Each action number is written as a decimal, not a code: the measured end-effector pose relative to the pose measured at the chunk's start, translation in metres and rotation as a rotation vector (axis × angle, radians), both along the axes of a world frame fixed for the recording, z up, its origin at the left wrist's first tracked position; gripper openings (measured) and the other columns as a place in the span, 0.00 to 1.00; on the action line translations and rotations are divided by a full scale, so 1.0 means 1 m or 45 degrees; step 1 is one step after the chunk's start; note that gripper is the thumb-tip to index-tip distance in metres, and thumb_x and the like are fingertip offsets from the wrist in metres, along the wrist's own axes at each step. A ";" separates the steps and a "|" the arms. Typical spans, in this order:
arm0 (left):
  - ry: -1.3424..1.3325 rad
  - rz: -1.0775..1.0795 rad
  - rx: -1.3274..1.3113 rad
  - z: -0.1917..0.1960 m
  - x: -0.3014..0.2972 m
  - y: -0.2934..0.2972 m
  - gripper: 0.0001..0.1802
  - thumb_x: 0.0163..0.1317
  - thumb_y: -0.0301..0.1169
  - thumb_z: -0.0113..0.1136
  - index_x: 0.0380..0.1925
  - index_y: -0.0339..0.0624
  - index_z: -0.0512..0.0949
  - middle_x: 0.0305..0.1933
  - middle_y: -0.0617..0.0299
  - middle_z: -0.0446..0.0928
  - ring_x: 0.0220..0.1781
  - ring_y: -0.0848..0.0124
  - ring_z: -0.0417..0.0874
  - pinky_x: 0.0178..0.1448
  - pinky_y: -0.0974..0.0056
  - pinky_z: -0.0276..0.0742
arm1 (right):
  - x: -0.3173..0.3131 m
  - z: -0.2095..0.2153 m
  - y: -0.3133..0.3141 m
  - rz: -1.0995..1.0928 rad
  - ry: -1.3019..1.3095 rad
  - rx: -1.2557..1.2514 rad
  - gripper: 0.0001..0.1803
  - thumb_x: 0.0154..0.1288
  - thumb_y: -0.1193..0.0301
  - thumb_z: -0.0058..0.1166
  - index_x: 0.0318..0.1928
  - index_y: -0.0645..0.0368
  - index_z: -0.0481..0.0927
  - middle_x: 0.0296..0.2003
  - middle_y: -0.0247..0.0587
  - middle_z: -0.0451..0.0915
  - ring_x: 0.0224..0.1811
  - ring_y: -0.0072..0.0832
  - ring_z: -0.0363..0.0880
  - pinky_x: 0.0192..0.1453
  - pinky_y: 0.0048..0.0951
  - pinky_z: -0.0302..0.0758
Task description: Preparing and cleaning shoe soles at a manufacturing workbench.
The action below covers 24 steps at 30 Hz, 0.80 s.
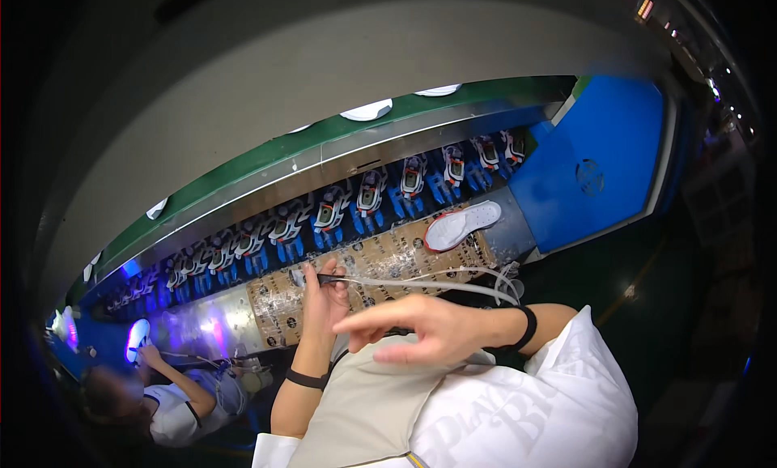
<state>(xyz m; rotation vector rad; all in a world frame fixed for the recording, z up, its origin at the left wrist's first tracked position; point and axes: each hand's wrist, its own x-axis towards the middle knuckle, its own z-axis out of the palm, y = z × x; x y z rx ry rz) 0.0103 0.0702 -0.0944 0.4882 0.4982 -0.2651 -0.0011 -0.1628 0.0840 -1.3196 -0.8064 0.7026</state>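
My left hand (pixel 324 302) is raised over the ledge, its fingers closed around a slim dark tool (pixel 330 279). Pale tubes (pixel 421 283) run rightward from near that tool; its tip is too small to make out. My right hand (pixel 425 330) hovers in front of my body, fingers loosely stretched toward the left, with nothing seen in it. Beyond it, a white shoe sole (pixel 473 222) with a red edge lies flat on the brown printed paper (pixel 380 261) covering the ledge. Neither hand touches the sole.
Behind the ledge, a row of blue holders carries several shoe uppers (pixel 371 191). White pieces (pixel 367 110) sit on a green belt (pixel 324 136) above. A blue panel (pixel 595 160) stands at right. To the left, a co-worker's hand (pixel 150 355) holds a glowing white sole (pixel 138 340).
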 end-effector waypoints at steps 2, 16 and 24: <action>0.085 0.012 0.166 0.030 -0.004 -0.023 0.36 0.72 0.66 0.53 0.55 0.43 0.80 0.41 0.57 0.82 0.35 0.72 0.83 0.34 0.71 0.83 | 0.019 -0.003 0.008 -0.098 -0.038 0.020 0.24 0.72 0.76 0.57 0.68 0.61 0.77 0.50 0.46 0.86 0.51 0.32 0.85 0.60 0.34 0.80; -0.771 -0.708 -0.397 0.090 0.066 -0.135 0.27 0.77 0.45 0.58 0.66 0.37 0.74 0.67 0.42 0.77 0.66 0.50 0.83 0.56 0.63 0.88 | -0.012 -0.016 0.096 -0.204 -0.980 0.822 0.15 0.64 0.76 0.60 0.49 0.68 0.82 0.30 0.41 0.73 0.34 0.40 0.76 0.40 0.41 0.74; -0.052 -0.258 0.004 -0.004 0.059 -0.071 0.26 0.80 0.47 0.54 0.65 0.38 0.71 0.66 0.44 0.76 0.65 0.53 0.82 0.66 0.60 0.83 | 0.037 -0.005 0.039 -0.836 -1.416 0.146 0.28 0.53 0.72 0.67 0.58 0.60 0.83 0.42 0.42 0.84 0.40 0.40 0.82 0.51 0.41 0.77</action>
